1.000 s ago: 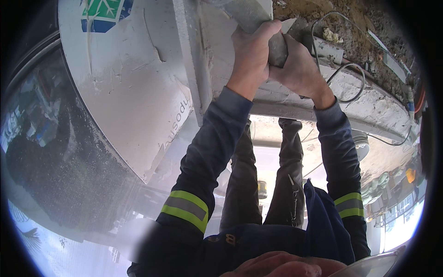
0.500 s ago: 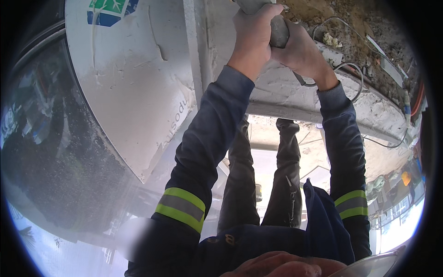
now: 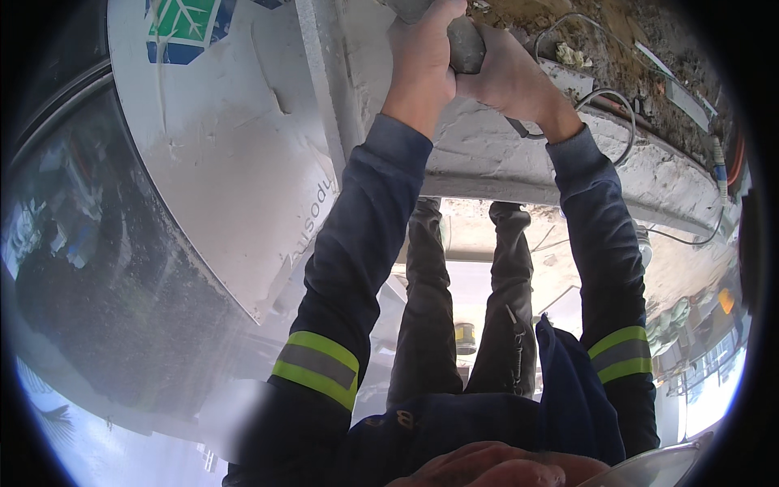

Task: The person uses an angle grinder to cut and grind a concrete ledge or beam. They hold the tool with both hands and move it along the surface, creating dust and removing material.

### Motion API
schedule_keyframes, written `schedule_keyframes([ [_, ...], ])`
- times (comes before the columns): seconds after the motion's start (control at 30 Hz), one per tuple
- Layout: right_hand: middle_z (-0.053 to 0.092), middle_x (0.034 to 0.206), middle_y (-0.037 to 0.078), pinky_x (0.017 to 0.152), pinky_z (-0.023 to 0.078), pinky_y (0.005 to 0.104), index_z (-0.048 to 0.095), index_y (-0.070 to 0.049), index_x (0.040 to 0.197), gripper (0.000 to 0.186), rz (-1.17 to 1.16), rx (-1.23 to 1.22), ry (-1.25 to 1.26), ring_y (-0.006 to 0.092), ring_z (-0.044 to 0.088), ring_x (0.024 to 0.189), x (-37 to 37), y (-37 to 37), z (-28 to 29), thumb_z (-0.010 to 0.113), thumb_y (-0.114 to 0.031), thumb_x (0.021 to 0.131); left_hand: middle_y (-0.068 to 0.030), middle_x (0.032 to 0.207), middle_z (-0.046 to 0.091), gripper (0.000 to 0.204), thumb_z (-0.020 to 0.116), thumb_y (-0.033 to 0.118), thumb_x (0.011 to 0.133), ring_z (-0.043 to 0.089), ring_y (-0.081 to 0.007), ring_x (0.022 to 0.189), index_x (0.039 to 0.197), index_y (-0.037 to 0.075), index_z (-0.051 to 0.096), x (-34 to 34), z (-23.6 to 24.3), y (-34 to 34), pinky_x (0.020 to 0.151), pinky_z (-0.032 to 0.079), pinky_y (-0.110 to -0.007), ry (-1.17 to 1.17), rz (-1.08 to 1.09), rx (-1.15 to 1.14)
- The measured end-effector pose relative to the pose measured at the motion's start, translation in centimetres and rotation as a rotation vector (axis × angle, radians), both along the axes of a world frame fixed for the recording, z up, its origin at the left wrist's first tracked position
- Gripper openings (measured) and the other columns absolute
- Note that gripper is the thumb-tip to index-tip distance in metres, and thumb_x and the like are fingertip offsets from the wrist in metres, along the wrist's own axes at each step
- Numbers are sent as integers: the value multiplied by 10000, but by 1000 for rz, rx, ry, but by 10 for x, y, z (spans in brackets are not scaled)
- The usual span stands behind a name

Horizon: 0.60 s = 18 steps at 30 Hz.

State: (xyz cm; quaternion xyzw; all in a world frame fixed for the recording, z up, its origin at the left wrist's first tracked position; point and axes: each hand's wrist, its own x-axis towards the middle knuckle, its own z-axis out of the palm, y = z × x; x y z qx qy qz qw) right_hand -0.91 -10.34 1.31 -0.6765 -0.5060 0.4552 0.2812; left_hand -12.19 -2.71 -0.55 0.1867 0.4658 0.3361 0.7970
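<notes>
Grey tool [image 3: 464, 42] clamped in our left hand [image 3: 422, 57] and right hand [image 3: 507, 77]; both higher against white ledge [image 3: 503, 158] than before.

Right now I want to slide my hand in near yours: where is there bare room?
Bare: the white panel left of the left hand. Crowded: both hands share the grey tool; cables and rubble border the right hand.
</notes>
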Motion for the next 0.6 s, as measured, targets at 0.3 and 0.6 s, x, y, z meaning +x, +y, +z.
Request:
schedule_keyframes([
  [0.3,731,928,257,773,583,420,600,111,1190,631,-34,-67,53,361,749,870,-14,-34,13,832,-253,730,-83,968,684,315,766,46,831,682,-203,847,1112,-12,636,-11,13,-42,783,570,-366,38,93,-11],
  [0.6,717,898,152,718,557,373,618,78,1131,491,-39,-58,150,221,683,780,-15,-27,10,819,-179,764,-70,970,683,276,775,67,843,685,-176,850,1080,-10,657,-11,11,-38,760,567,-351,23,95,77],
])
